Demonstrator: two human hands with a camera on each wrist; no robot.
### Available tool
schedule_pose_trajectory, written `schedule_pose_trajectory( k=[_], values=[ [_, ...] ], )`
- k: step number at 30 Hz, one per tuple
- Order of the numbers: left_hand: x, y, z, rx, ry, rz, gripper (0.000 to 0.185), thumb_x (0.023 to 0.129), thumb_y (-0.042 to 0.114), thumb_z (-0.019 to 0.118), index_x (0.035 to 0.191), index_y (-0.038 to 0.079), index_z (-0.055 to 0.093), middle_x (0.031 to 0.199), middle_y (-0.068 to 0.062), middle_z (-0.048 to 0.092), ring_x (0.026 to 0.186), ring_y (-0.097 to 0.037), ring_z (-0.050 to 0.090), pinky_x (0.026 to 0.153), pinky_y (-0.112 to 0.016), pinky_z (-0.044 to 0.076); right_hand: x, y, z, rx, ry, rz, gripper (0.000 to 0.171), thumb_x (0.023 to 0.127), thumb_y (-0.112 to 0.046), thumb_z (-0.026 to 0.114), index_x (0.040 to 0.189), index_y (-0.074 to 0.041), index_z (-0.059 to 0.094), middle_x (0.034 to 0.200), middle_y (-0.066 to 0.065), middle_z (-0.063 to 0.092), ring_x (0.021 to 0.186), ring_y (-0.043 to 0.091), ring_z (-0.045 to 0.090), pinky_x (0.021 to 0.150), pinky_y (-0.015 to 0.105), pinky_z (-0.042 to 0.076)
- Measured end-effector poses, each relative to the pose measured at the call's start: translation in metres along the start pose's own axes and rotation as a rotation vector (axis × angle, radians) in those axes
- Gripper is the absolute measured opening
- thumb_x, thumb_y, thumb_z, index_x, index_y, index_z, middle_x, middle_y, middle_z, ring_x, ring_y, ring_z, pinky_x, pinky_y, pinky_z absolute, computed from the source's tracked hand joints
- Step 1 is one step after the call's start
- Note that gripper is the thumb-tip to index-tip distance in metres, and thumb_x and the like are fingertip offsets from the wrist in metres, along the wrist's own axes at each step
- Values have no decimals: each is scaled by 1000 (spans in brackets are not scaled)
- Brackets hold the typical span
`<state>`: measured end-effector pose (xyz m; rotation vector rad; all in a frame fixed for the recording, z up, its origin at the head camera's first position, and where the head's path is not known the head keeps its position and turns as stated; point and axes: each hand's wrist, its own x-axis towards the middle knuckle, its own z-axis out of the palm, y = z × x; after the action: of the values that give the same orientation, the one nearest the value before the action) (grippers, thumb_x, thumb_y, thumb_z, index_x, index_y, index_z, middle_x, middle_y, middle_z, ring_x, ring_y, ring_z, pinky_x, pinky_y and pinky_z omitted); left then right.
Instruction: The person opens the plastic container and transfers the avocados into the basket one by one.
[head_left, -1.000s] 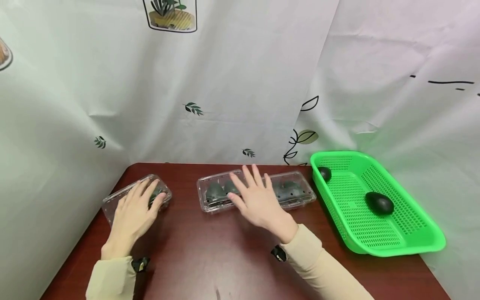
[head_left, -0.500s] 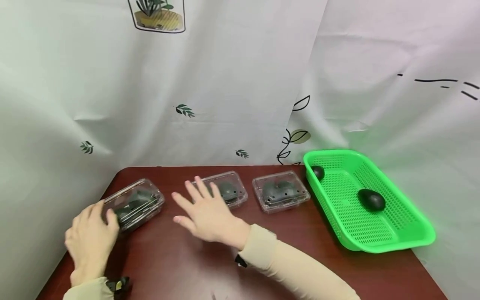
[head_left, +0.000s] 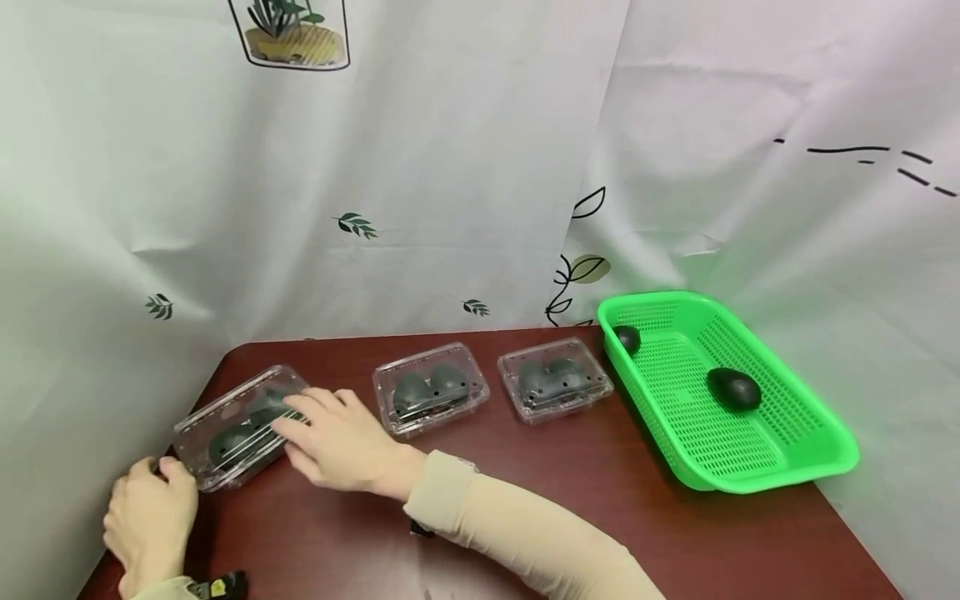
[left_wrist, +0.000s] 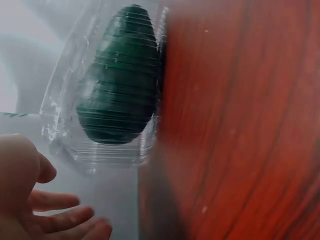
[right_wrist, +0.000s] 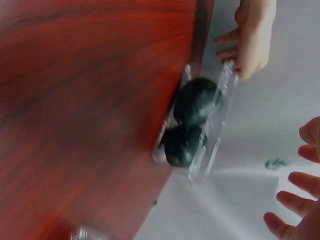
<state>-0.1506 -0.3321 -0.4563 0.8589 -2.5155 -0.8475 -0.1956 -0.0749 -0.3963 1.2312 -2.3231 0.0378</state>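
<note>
A clear plastic clamshell box (head_left: 238,429) with two dark green avocados (head_left: 231,446) in it lies angled at the table's left side. My left hand (head_left: 150,517) is at the box's near left corner, its fingers loosely bent. In the left wrist view, a gap shows between those fingers (left_wrist: 65,220) and the box, with one avocado (left_wrist: 120,75) seen through the ribbed plastic. My right hand (head_left: 341,442) reaches left, and its spread fingers overlap the box's right end in the head view. The right wrist view shows its fingers (right_wrist: 297,202) apart from the box.
Two more clamshell boxes, a middle one (head_left: 431,387) and a right one (head_left: 555,379), stand along the back of the brown table (head_left: 480,533), each holding avocados. A green plastic basket (head_left: 795,479) with two dark avocados (head_left: 733,389) is on the right. Printed white cloth (head_left: 420,125) hangs behind.
My right hand has swept left from the middle and right boxes to the left box. My left hand has drawn back from over that box to its near left corner. The view shifted slightly.
</note>
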Motion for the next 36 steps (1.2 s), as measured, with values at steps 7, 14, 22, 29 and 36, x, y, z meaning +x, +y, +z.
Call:
schedule_pose_trajectory(
  k=[7, 14, 22, 29, 36],
  values=[
    [8, -14, 7, -58, -166, -125, 59, 99, 38, 24, 139, -3, 39, 132, -40, 42, 108, -63, 40, 81, -65, 31, 23, -35, 21, -79, -54, -130, 35, 98, -45, 44, 130, -37, 56, 132, -12, 51, 120, 10, 45, 88, 27, 38],
    [9, -16, 15, -355, -244, -196, 46, 103, 34, 28, 107, 3, 62, 77, -12, 65, 72, -27, 63, 66, -39, 49, 42, -62, 46, -50, -169, -170, 35, 98, -57, 44, 130, -44, 54, 126, -17, 51, 113, 4, 45, 85, 22, 36],
    [7, -14, 25, -787, -364, -327, 37, 105, 30, 38, 78, 20, 61, 80, 12, 54, 69, -3, 56, 57, -25, 51, 52, -70, 69, -55, -167, -145, 24, 99, -55, 45, 115, -46, 60, 113, -18, 53, 97, 4, 48, 75, 21, 36],
    [9, -17, 30, -762, -347, -286, 36, 105, 30, 38, 81, 14, 59, 82, 10, 53, 66, -5, 57, 57, -23, 52, 58, -74, 76, -64, -197, -89, 22, 98, -48, 52, 120, -46, 56, 115, -19, 53, 100, 3, 49, 77, 22, 37],
    [8, -13, 26, -735, -378, -227, 30, 106, 26, 37, 90, 12, 58, 83, 10, 55, 67, -4, 55, 55, -24, 51, 65, -75, 76, -128, -229, -92, 18, 99, -45, 52, 116, -43, 58, 116, -22, 53, 106, 2, 47, 82, 21, 38]
  ],
)
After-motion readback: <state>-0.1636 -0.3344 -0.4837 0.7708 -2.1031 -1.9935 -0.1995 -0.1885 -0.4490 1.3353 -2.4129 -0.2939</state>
